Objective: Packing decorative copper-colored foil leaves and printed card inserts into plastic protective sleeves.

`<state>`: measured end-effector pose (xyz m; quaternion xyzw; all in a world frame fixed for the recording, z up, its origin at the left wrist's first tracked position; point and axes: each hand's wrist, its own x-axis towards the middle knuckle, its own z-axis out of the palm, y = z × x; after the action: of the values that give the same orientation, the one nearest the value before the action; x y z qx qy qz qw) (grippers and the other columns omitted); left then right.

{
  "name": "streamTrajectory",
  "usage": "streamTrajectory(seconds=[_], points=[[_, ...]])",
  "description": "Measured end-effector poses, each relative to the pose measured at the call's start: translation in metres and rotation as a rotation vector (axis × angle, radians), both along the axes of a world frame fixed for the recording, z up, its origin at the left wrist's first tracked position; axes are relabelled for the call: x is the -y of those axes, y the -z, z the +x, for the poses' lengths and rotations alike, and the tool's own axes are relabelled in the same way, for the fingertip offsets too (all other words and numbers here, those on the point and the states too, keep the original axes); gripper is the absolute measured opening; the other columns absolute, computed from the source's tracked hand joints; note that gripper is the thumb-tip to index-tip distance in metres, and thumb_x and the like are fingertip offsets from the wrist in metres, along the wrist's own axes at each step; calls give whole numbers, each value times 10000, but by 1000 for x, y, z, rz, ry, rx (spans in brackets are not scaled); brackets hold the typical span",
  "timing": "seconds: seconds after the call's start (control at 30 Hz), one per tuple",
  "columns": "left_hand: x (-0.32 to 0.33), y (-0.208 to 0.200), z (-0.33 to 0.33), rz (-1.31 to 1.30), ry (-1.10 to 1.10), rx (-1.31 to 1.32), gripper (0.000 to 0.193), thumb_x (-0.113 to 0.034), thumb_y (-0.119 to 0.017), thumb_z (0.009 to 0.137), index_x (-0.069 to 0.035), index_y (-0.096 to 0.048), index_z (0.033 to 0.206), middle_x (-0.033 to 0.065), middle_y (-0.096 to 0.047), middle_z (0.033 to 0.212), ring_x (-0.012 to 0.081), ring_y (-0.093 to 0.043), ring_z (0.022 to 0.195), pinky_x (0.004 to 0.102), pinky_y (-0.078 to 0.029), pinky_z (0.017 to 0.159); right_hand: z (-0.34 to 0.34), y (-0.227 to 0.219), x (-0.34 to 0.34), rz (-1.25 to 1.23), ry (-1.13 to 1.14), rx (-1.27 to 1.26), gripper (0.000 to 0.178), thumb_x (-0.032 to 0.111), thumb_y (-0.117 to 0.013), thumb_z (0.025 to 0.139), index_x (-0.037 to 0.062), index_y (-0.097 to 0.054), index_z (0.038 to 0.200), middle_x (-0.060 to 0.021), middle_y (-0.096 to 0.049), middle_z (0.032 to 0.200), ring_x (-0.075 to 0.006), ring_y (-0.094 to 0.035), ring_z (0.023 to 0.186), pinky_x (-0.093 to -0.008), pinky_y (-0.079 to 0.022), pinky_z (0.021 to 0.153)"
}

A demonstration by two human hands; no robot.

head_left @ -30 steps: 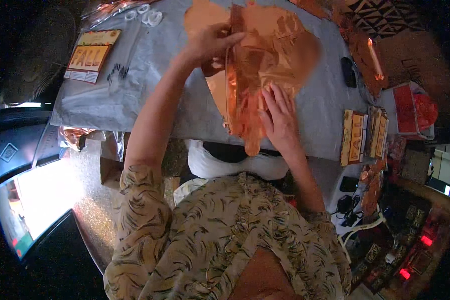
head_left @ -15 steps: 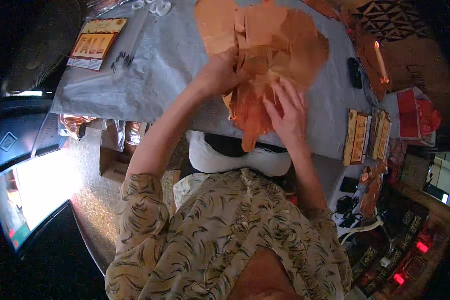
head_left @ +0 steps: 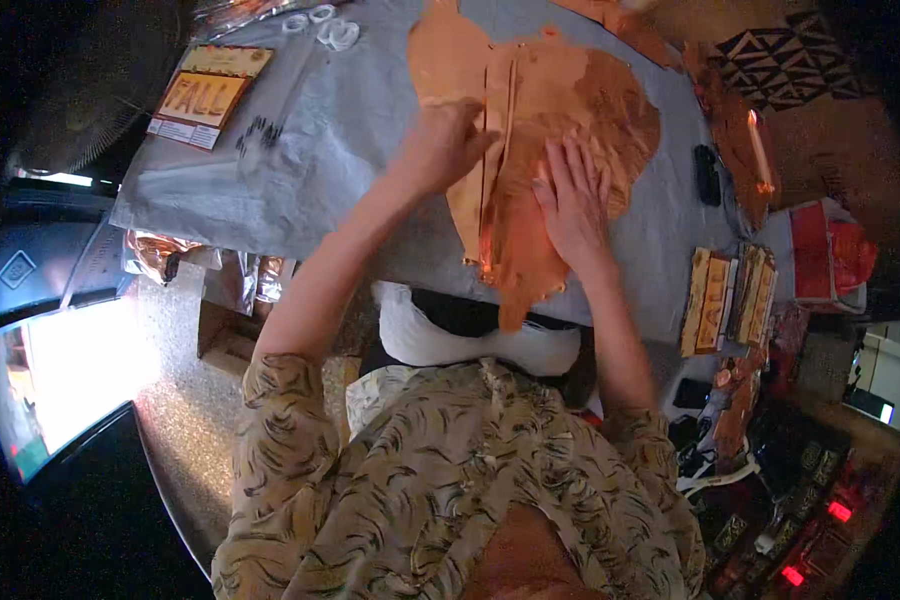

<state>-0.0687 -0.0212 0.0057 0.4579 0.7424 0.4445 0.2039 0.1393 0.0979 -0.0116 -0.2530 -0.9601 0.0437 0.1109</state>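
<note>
A flat, wrinkled copper-coloured foil balloon (head_left: 580,100) lies spread on the grey-covered table in front of me. Long narrow folds run down its middle, and its lower end tapers past the near edge. My left hand (head_left: 445,148) is curled over its left part, thumb against the folds, fingers closed on the foil. On the right part my right hand (head_left: 575,205) rests flat, palm down, with its fingers stretched out. Whatever foil lies beneath both hands is hidden.
A printed orange packet (head_left: 210,95) lies at the far left, with white ribbon rolls (head_left: 340,35) beyond. More packets (head_left: 710,300) lie at the right edge, near a black object (head_left: 707,175) and a red-and-white box (head_left: 820,255). A grey cloth (head_left: 300,180) covers the table.
The bunched foil is flatter and spread out, its folds now straight. My right hand has gone from bent, lifted fingers to lying flat; my left stays near the folds.
</note>
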Motion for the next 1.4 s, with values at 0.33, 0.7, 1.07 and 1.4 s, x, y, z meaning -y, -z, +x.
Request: streamTrajectory(seconds=[0.33, 0.7, 1.07, 1.4], points=[[-51, 26, -51, 191, 119, -690, 327, -300, -646, 881, -126, -667, 1156, 7, -619, 1256, 266, -521, 1200, 458, -386, 999, 3, -5, 1, -59, 41, -9, 575, 343, -435, 1016, 143, -292, 1536, -135, -274, 1585, -330, -212, 1475, -577, -96, 1177], [-41, 7, -30, 50, 36, -862, 397, -392, -555, 918, -295, -608, 1299, 47, -532, 1325, 250, -508, 1186, 488, -402, 923, 8, -8, -5, -95, 12, -13, 571, 345, -419, 1022, 169, -279, 1546, -94, -227, 1612, -328, -183, 1487, -572, -73, 1181], [-37, 18, -38, 174, -24, -763, 476, -378, -633, 877, -109, -589, 1267, 29, -554, 1338, 250, -506, 1186, 474, -356, 983, 1, -8, -5, -77, 6, -5, 559, 387, -376, 1033, 159, -298, 1537, -107, -239, 1605, -332, -189, 1483, -583, -56, 1174], [-37, 15, -39, 182, -22, -726, 458, -392, -643, 878, -110, -633, 1239, 33, -586, 1315, 278, -507, 1212, 508, -382, 996, -9, -11, -4, -59, -2, 28, 553, 378, -381, 1025, 149, -317, 1524, -107, -258, 1595, -327, -205, 1478, -595, -67, 1169]])
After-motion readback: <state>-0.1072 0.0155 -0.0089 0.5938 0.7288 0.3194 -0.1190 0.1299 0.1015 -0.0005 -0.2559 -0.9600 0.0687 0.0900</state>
